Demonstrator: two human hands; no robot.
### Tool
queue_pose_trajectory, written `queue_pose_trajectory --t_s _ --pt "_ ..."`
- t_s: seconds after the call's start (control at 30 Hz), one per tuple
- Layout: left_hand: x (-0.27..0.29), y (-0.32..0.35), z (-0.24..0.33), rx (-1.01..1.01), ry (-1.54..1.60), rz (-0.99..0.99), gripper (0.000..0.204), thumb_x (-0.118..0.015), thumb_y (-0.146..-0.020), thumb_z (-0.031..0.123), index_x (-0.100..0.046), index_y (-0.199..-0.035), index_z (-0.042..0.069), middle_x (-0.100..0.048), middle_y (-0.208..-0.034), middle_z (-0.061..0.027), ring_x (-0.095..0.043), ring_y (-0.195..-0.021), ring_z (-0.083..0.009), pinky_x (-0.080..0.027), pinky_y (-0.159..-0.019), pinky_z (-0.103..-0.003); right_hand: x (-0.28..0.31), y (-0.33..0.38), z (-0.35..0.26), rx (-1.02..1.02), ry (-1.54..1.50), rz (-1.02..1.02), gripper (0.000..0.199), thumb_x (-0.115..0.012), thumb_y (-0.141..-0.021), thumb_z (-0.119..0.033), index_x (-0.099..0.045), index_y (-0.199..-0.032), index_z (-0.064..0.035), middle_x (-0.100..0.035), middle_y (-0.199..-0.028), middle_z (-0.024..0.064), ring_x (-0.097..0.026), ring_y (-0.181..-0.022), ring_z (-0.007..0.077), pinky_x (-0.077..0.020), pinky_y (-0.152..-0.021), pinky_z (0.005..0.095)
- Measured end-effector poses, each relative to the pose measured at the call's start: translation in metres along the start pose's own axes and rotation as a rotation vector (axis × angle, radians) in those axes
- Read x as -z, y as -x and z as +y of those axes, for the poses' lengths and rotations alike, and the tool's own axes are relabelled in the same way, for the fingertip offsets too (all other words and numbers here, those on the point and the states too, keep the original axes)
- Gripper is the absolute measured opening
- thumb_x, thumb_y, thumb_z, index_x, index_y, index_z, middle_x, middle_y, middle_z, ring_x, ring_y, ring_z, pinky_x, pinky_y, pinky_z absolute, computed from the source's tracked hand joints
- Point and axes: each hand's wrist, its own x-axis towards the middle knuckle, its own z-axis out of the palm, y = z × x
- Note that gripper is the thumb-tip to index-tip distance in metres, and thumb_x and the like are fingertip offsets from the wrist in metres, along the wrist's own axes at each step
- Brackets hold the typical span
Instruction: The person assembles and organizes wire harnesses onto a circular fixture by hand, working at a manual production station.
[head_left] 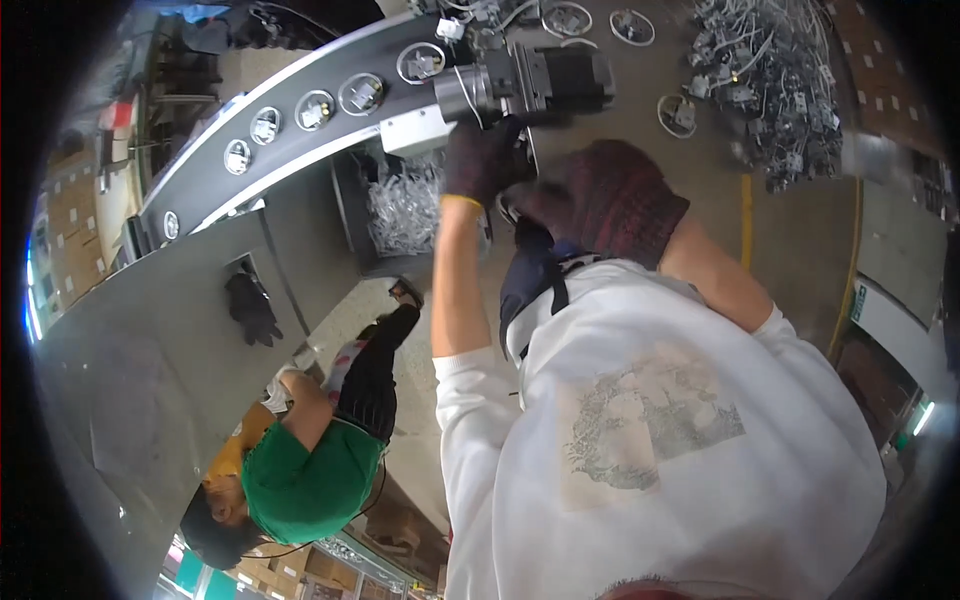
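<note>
Dark conveyor belt (203,190) and motor (575,80); nearer me, my gloved left hand (480,165) and blurred right hand (607,202): grips I cannot discern.

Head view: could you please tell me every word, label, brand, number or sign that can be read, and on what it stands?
Nothing can be read well enough to quote.
Green-and-white sign, right side: too small.
Cardboard boxes, upper right: any lettering too small.
Print on the white shirt: faded, no legible words.
Black and silver machine: no readable marking.
</note>
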Motion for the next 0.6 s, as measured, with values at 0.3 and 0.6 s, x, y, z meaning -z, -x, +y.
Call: queue_pose_trajectory --t_s 0.3,0.6 --pt "0.002 0.002 -0.022 0.379 0.638 0.009 0.021 -0.07 -0.084 0.019 -0.072 -0.094 0.0 -0.069 -0.079 -0.0045 -0.064 -0.072 -0.0168 -0.049 -0.064 -0.034 -0.001 0.002 0.034 0.093 -0.155 0.407 0.025 -0.068 -0.092 -0.041 -0.075 -0.097 -0.0178 -0.074 -0.084 0.01 -0.071 -0.076 0.0335 -0.0562 -0.068 0.0457" --pt "0.069 0.032 0.004 0.361 0.923 0.344 0.025 -0.065 -0.093 0.007 -0.06 -0.117 0.001 -0.057 -0.08 0.0005 -0.053 -0.065 -0.0084 -0.043 -0.058 -0.026 0.004 -0.031 0.015 0.347 -0.351 0.435 0.046 -0.075 -0.088 -0.036 -0.066 -0.128 -0.0157 -0.07 -0.116 0.0149 -0.069 -0.105 0.0349 -0.0567 -0.091 0.0467"
